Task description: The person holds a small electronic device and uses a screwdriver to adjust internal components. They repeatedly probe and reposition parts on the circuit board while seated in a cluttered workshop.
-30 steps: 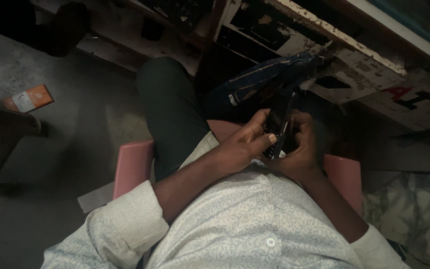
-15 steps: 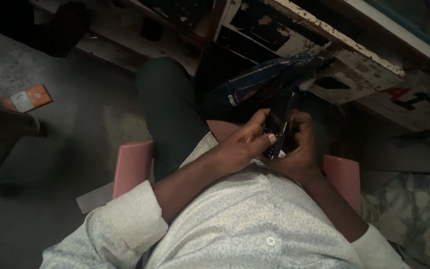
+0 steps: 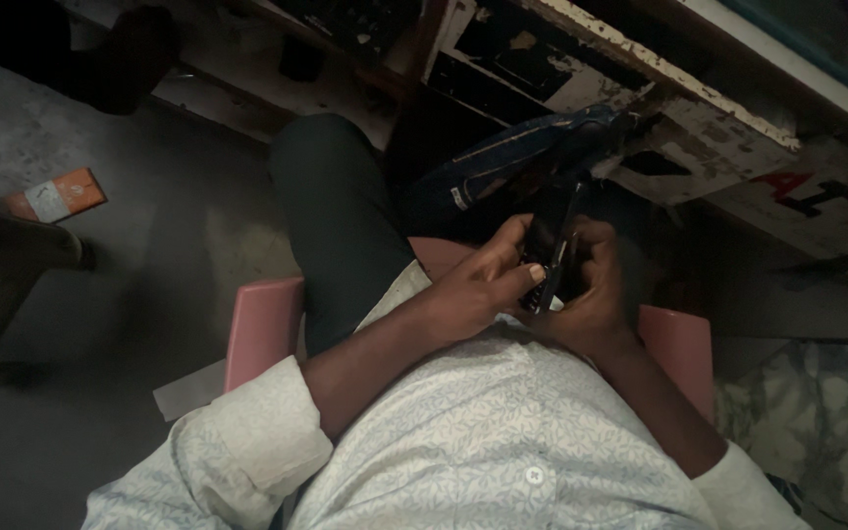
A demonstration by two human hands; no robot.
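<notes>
Hands meet in the middle of the frame, low over the person's lap. The left hand comes in from the lower left, and its fingers are curled shut around a dark, thin thing that stands nearly upright. The thumb lies flat on its near edge. The right hand wraps the same dark thing from the other side, fingers bent tight on it. I cannot tell what the thing is; it is too dark.

Just behind the hands, going up to the right, lies a blue piece of jeans cloth with pale stitching. It hangs near the dark thing, but I cannot tell if they touch.

Compared with a second ago, almost nothing has moved. Both hands sit in the same spot with the same grip, so the work looks like small finger moves, not big ones.

The person sits on a pink seat, seen on both sides of the body. A dark green trouser leg runs up the middle. An orange and white packet lies on the grey floor at the left. A chipped white wooden bench fills the upper right.
</notes>
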